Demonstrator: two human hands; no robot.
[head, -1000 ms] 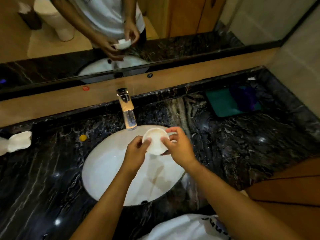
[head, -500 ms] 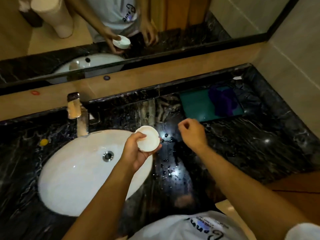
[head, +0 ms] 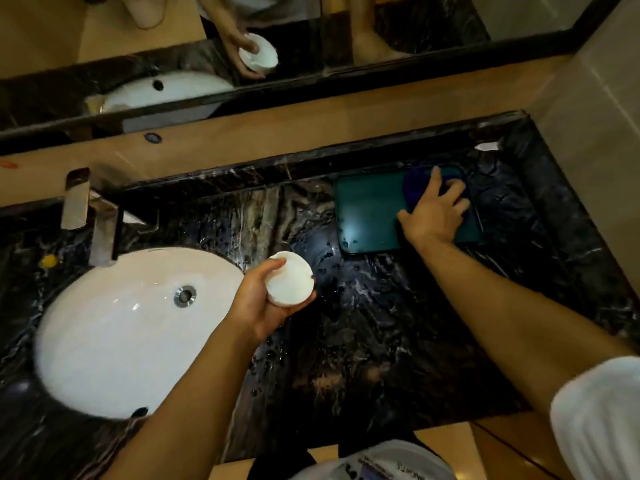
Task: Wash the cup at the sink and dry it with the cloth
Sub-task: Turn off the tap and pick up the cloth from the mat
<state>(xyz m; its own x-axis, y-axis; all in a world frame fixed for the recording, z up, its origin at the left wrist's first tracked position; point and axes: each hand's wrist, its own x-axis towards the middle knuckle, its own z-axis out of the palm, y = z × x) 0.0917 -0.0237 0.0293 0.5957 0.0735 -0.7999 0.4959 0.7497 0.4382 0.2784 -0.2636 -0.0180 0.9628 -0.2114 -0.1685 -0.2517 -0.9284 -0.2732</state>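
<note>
Two hands are at work, and each tells its part. The left hand point(head: 263, 303) has its fingers and thumb curled round the small white ceramic cup point(head: 289, 279), holding it turned so its flat underside faces the camera, just past the right rim of the oval white basin point(head: 114, 327) and above the dark veined marble counter point(head: 381, 341). The right hand point(head: 434, 211) is stretched well away to the far side, its fingers spread and nearly straight, resting on the dark blue cloth point(head: 420, 180) that lies on the teal rectangular tray point(head: 367, 209); whether the fingertips have begun to gather the fabric cannot be told, and no pinch shows.

Outward from the hands, droplets speckle the counter between cup and tray, and the square chrome tap point(head: 88, 220) stands at the back of the basin with no stream visible from it.

Judging by this, the washing looks finished: the cup is out of the basin and the free hand has gone for the cloth. What remains is to lift the cloth, bring it to the cup, and wipe it dry inside and out.
</note>
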